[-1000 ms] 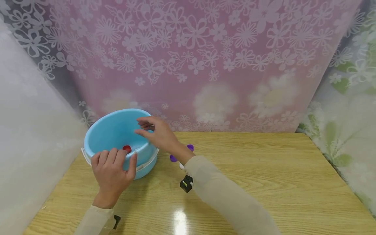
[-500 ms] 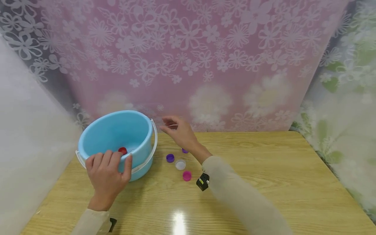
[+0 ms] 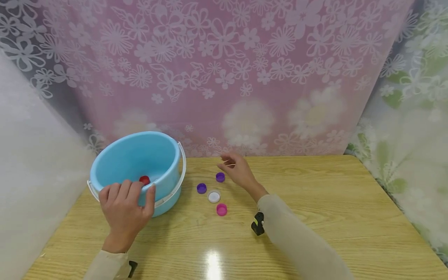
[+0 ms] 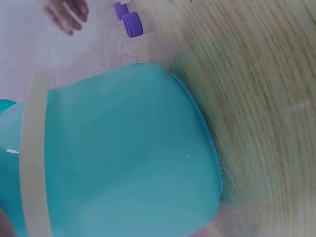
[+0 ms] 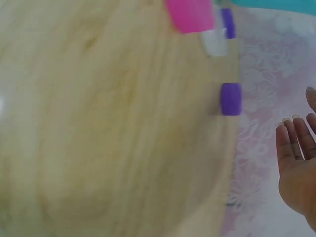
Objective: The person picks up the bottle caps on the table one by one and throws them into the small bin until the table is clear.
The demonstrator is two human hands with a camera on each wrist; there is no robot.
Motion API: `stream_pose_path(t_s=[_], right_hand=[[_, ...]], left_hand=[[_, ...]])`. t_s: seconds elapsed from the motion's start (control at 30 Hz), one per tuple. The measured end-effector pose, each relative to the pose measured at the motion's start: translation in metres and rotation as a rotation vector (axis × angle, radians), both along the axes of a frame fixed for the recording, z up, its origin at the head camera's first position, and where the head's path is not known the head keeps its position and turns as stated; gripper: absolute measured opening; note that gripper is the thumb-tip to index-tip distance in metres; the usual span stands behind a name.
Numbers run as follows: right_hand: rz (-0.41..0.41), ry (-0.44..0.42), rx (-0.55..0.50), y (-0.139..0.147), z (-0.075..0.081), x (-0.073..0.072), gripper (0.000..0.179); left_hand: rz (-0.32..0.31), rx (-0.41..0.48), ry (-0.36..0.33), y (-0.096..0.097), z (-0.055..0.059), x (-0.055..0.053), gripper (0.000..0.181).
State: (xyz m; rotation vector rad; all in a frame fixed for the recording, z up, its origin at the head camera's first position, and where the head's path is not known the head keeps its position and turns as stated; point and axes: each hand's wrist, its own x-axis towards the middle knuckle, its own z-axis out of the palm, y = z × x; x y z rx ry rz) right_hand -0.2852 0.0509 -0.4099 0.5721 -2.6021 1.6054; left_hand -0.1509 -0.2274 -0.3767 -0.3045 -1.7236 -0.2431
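A light blue bucket (image 3: pixel 168 177) stands on the left of the table, its white handle (image 3: pixel 182 171) lowered against its side. My left hand (image 3: pixel 124 206) grips the near rim, fingers over the edge and thumb outside. Inside the bucket lies a red bottle cap (image 3: pixel 144 180). To the right of the bucket are two purple caps (image 3: pixel 201 188), a white cap (image 3: pixel 214 196) and a pink cap (image 3: pixel 222 209). My right hand (image 3: pixel 239 171) hovers just right of the farther purple cap (image 5: pixel 231 98), fingers loosely bent and nothing visible between them.
The wooden table (image 3: pixel 315 210) reaches back to a pink flowered curtain (image 3: pixel 245 77). Pale cloth (image 3: pixel 35 155) hangs on the left, and a leaf-patterned curtain (image 3: pixel 413 136) hangs on the right.
My right hand has moved from over the bucket's opening rightward to beside the caps, uncovering them. My left hand keeps its grip on the rim, and the red cap stays inside.
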Motion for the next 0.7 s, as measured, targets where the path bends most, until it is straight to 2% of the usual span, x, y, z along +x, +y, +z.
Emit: stream_pose_path(t_s=[0.37, 0.7], right_hand=[[0.012, -0.135, 0.094, 0.003, -0.030, 0.001, 0.054], [-0.018, -0.157, 0.144, 0.002, -0.039, 0.005, 0.053]], left_hand=[[0.009, -0.001, -0.007, 0.000, 0.001, 0.001, 0.044], [0.010, -0.002, 0.000, 0.001, 0.000, 0.000, 0.044]])
